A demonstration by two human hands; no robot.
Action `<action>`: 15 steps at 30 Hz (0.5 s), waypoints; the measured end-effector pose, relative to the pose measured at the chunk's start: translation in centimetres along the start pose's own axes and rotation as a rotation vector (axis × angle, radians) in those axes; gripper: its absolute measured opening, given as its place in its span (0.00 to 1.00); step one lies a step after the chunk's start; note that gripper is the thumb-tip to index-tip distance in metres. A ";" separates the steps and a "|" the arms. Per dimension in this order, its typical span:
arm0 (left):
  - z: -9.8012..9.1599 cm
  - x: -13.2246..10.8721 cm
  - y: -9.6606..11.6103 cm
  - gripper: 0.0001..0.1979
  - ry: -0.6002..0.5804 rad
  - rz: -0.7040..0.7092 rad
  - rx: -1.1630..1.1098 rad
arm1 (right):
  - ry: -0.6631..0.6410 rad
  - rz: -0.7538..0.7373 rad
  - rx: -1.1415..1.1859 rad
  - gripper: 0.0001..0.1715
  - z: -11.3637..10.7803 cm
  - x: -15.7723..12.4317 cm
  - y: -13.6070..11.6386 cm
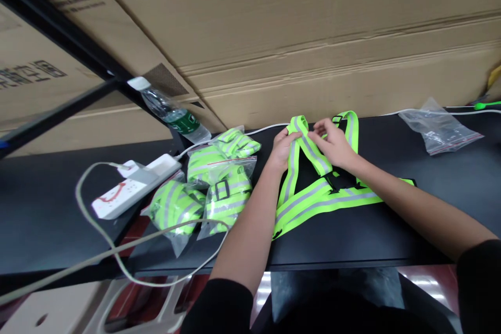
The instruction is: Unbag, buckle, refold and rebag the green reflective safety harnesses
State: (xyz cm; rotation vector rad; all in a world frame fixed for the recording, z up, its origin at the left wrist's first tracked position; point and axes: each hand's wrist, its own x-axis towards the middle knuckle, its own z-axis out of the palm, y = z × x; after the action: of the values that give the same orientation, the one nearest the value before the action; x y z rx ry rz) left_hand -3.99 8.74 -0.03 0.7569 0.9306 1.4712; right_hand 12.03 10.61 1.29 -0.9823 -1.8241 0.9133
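Vest: one bright green strap vest (pixel 313 201) lies on the black table (pixel 352 245), near the middle. It looks light, soft and floppy, so it is best held by its straps.
Grip: the left hand (pixel 279 150) and right hand (pixel 331 142) pinch the top strap, fingers pressed together.
Rest: four bags of green vests (pixel 203 164) sit left, with one bottle (pixel 172 112) and one power strip (pixel 135 188) — one clear bag (pixel 438 126) sits right.

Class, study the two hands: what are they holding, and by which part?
The left hand and right hand hold a neon-yellow reflective webbing vest by one shoulder strap.
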 end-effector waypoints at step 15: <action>0.2 1.8 2.7 0.10 -0.056 -0.156 -0.221 | -0.637 0.113 0.050 0.09 -1.8 0.0 0.2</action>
State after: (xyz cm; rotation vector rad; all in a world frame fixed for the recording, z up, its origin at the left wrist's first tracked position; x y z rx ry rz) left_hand -5.29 10.50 2.36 0.5486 0.7528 1.3809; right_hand 13.72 11.07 1.83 -0.8206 -2.2629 1.4555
